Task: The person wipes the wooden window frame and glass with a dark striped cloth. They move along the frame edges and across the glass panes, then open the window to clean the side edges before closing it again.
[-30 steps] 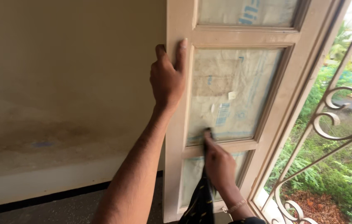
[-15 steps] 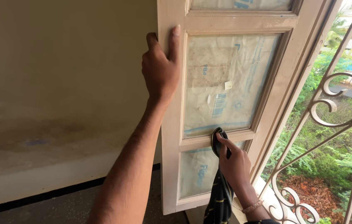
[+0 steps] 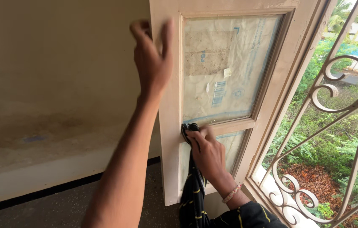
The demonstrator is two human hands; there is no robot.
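My right hand (image 3: pixel 208 154) has a tight grip on a dark striped cloth (image 3: pixel 193 192), pressed to the shutter's (image 3: pixel 168 139) wooden crossbar. Left hand (image 3: pixel 151 59) blurry, fingers loose on the frame edge. Stained wall (image 3: pixel 52 84) behind; cloth's bottom cut off.

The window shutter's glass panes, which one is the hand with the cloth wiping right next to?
The large middle pane, papered over: the right hand presses a dark cloth at its lower left corner. The smaller pane below sits beside the hand, untouched by the cloth.

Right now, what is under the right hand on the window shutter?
A dark cloth with yellow stripes is pressed under the right hand against the shutter. The wood beneath stays hidden.
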